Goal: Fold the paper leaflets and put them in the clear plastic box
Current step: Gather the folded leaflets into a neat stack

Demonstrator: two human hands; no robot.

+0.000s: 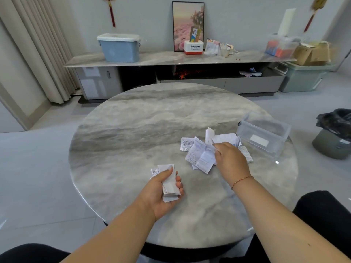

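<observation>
Blue bin [120, 48] on sideboard [171, 57]; black-bagged bin [334, 133] on floor.

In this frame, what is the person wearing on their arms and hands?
Both forearms are bare, with no sleeves or gloves in view. The left hand wears nothing visible. Just behind the right hand, a thin reddish-gold bracelet circles the wrist.

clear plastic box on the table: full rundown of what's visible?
The clear plastic box is a long rectangular bin of see-through, slightly frosted plastic with a white label on the side facing the camera. It sits at the right edge of the round marble table, set at an angle to that edge and apparently leaning over rather than standing square. Its inside is hard to read; no leaflets show in it. The loose leaflet pile lies at its left end, perhaps touching. Neither hand touches it.
</observation>
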